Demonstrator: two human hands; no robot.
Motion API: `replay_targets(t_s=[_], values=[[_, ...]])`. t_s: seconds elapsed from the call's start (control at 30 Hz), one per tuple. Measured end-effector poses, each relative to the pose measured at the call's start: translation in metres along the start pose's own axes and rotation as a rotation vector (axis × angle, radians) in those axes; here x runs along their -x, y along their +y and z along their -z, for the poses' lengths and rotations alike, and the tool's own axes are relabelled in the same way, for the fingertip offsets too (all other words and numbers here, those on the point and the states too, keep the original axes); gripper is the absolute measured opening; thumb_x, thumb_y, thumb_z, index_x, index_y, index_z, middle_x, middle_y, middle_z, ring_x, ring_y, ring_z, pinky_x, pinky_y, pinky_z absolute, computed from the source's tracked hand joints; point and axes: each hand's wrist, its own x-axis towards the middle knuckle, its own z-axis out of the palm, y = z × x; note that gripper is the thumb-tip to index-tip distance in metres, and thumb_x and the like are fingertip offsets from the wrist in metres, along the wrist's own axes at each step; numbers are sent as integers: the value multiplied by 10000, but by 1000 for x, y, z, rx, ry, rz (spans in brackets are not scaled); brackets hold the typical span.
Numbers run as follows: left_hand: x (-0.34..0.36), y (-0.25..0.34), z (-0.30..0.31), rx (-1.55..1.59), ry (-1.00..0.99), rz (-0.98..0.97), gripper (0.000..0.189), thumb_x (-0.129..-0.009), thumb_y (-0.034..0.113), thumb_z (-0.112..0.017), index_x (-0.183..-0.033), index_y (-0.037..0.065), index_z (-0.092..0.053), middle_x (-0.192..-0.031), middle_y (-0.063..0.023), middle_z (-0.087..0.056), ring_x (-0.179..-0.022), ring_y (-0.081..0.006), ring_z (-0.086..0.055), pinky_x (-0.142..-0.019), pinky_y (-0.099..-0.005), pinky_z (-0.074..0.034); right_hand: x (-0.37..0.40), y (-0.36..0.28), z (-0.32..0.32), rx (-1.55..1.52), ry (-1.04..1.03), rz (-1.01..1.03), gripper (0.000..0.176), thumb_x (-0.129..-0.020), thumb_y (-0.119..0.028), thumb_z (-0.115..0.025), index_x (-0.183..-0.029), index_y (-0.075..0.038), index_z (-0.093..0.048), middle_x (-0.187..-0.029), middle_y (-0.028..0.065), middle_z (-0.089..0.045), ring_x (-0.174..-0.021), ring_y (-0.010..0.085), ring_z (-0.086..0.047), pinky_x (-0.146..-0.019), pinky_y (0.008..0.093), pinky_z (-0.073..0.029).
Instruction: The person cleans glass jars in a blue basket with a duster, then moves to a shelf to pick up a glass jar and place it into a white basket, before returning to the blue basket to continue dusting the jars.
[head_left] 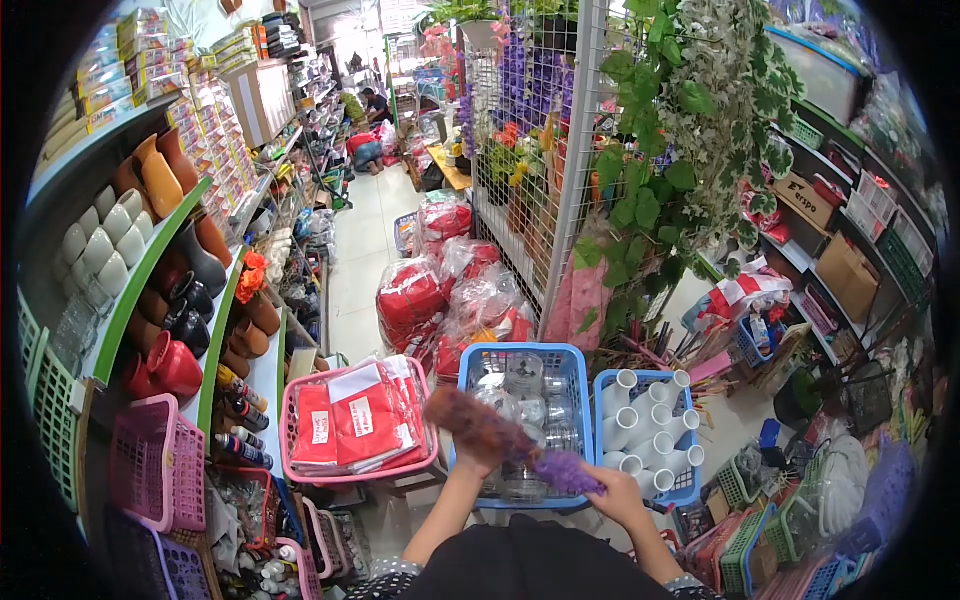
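My right hand (617, 497) is closed around a duster (490, 430), brown at the far end and purple near the hand, smeared by motion. A dark handle end shows beyond that hand. My left hand (478, 456) is just under the brown part; its fingers are hidden behind the duster. Below both hands stands a blue basket (581, 375) of clear glass jars (524, 372). To its left, a pink basket (287, 430) holds red packets (365, 425) in plastic with white labels. On the right, another blue basket (601, 383) contains several white tube-like vases (620, 420).
Shelves on the left carry clay vases (160, 175), white cups (130, 240) and bottles. Plastic-wrapped red bundles (415, 295) lie ahead beside a wire mesh rack (530, 150) with hanging artificial leaves (640, 190). People (367, 148) crouch far down the aisle.
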Motion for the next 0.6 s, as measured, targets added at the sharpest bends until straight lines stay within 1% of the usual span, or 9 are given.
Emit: replay_targets(t_s=[0.1,0.13,0.17,0.23,0.3,0.37,0.43,0.47,0.6], values=[[2,-6,8,2785,-357,473,698,-781,651,-371,-1288,187,-488,-1248,-87,-526,-1176,-282,-456,-954,-553,-349,-2,-7,-15,22,151,-82,497,-699,-172,-702,-1181,-107,-600,-1035,163,-641,-906,329,-622,-778,376,-499],[2,-1,22,2716,-321,643,683,-788,629,-353,-1297,192,-481,-1258,-82,-522,-1175,-294,-465,-930,-562,-367,-2,-8,-16,11,80,-1,492,-702,-180,-699,-1178,-106,-601,-1035,163,-641,-904,330,-623,-776,380,-500],[9,-6,8,3044,-416,301,669,-789,592,-346,-1309,189,-470,-1285,-83,-507,-1173,-308,-473,-924,-546,-377,-2,-10,-19,-3,7,78,487,-705,-189,-696,-1175,-105,-603,-1035,163,-641,-903,332,-623,-774,384,-501],[13,-11,7,2921,-402,411,678,-788,601,-349,-1310,186,-469,-1284,-84,-510,-1160,-304,-484,-904,-528,-393,-1,-16,-26,64,-65,87,484,-717,-206,-690,-1181,-105,-598,-1044,163,-639,-907,333,-623,-774,391,-501],[15,-14,12,2669,-369,602,694,-786,617,-354,-1313,180,-467,-1282,-86,-518,-1133,-294,-506,-866,-490,-425,-8,-12,-38,17,158,-47,521,-715,-235,-702,-1205,-105,-583,-1035,174,-639,-904,340,-620,-769,395,-497],[21,-17,22,2680,-437,498,686,-788,575,-378,-1340,174,-445,-1296,-100,-507,-1117,-295,-521,-832,-432,-450,-23,-19,-43,92,212,-170,491,-739,-253,-719,-1159,-35,-589,-959,194,-658,-841,317,-644,-736,385,-497],[21,-15,37,2381,-398,390,673,-798,520,-457,-1364,159,-415,-1321,-88,-486,-1106,-287,-517,-854,-397,-435,-38,-28,-48,-294,347,-399,397,-779,-256,-725,-1035,27,-614,-850,163,-672,-757,261,-647,-697,358,-495],[19,-16,41,2379,-391,386,673,-798,520,-457,-1364,159,-415,-1321,-88,-486,-1106,-287,-517,-854,-397,-435,-45,7,-74,-806,324,-368,326,-805,-260,-724,-961,5,-615,-770,86,-644,-667,175,-614,-575,304,-482],[17,-13,65,1332,-238,23,828,-672,374,-717,-1396,188,-361,-1285,-99,-470,-1160,-310,-432,-963,-413,-374,-51,-55,-61,-1159,158,-509,289,-819,-308,-708,-924,-75,-573,-648,-11,-549,-420,93,-460,-367,229,-346]])
